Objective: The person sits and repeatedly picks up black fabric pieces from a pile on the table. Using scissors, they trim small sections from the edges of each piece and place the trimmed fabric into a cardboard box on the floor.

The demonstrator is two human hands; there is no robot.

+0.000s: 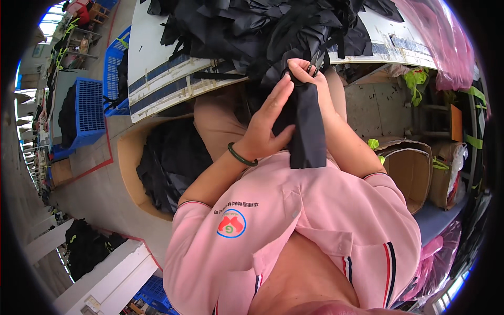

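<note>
By the table (152,50), near side, a black cloth strip (308,131) is being pinched in the curled right hand (305,72), the left hand (266,111) being held alongside, loosely spread, nothing visibly gripped, light tension probably being best.

Fabric heap (210,39) on table (149,47), box (128,160) left, carton (426,173) right

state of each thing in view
strip: hanging
left hand: thumb spread from fingers
right hand: fingers curled, grip unclear
cloth pile: heaped on table
left carton: open, loaded with cloth
right carton: open
middle blue crate: loaded
shirt: open at neck
pink plastic: crumpled
</note>
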